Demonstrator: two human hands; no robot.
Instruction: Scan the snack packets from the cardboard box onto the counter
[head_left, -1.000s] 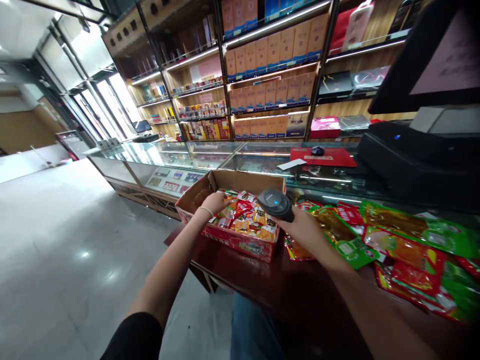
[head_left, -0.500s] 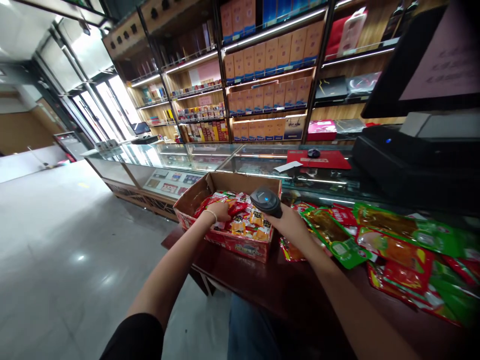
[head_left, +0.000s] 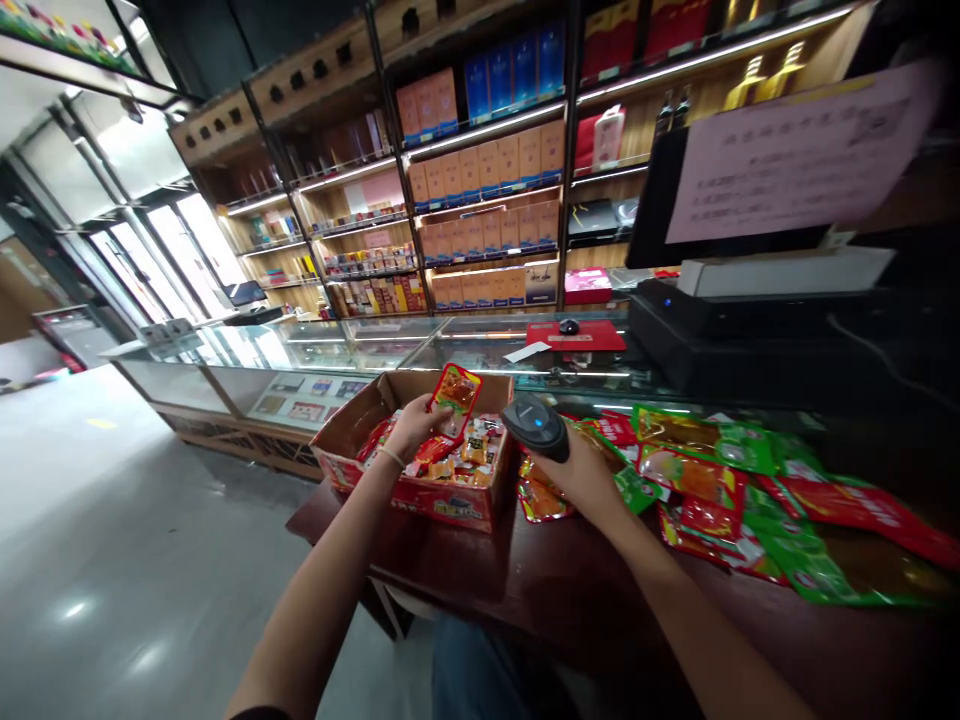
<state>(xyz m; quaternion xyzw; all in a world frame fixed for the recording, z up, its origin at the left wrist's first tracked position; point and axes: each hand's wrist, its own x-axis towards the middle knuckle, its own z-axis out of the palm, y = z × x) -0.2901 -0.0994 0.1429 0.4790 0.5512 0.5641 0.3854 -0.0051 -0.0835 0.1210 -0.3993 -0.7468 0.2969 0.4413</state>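
Note:
My left hand point(head_left: 411, 424) holds a red snack packet point(head_left: 454, 391) lifted above an open cardboard box point(head_left: 345, 432) full of small red and orange packets. My right hand point(head_left: 583, 472) grips a black handheld barcode scanner point(head_left: 535, 424) with a blue light, just right of the box and level with the raised packet. The box stands on a dark wooden table point(head_left: 480, 580).
Green and red snack bags point(head_left: 712, 480) are spread over the table to the right. Behind them stand a black register point(head_left: 750, 320) with a monitor point(head_left: 780, 170), and a glass counter point(head_left: 420, 335) with a red mat and mouse. Shelves of boxed goods line the back wall.
My left hand has taken a red packet out of the box and raised it. The scanner hand stays beside the box. The view has shifted left and tilted up.

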